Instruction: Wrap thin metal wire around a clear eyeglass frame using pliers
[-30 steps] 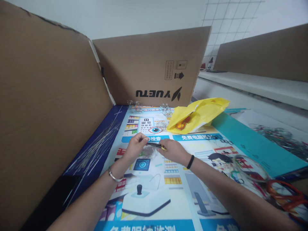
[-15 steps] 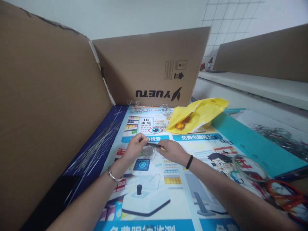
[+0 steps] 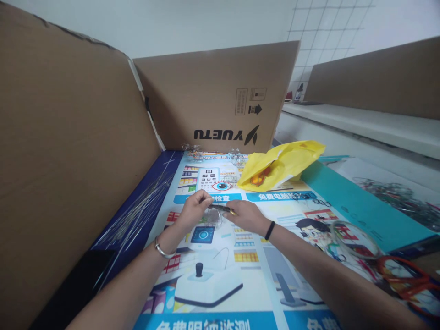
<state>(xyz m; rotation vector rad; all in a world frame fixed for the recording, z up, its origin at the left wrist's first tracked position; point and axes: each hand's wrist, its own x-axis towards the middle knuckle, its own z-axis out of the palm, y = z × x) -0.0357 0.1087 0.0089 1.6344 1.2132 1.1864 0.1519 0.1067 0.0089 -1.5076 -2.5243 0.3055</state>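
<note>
My right hand is closed round a pair of pliers with dark jaws and a bit of yellow at the handle. Their tip points left and meets the fingers of my left hand. Thumb and forefinger of that hand are pinched on a thin wire piece, whose faint loops hang just under the pliers. The exact spot where the jaws grip is too small to make out. Below both hands lies a printed poster sheet, with a short bent wire on it.
Long straight wires lie at the left, near a black flat object. A yellow bag sits behind my right hand. Orange-handled scissors, a wire coil and tangled wire pieces are at right. Cardboard panels stand around.
Both hands and the pliers stay almost in place. The view has shifted very slightly.
</note>
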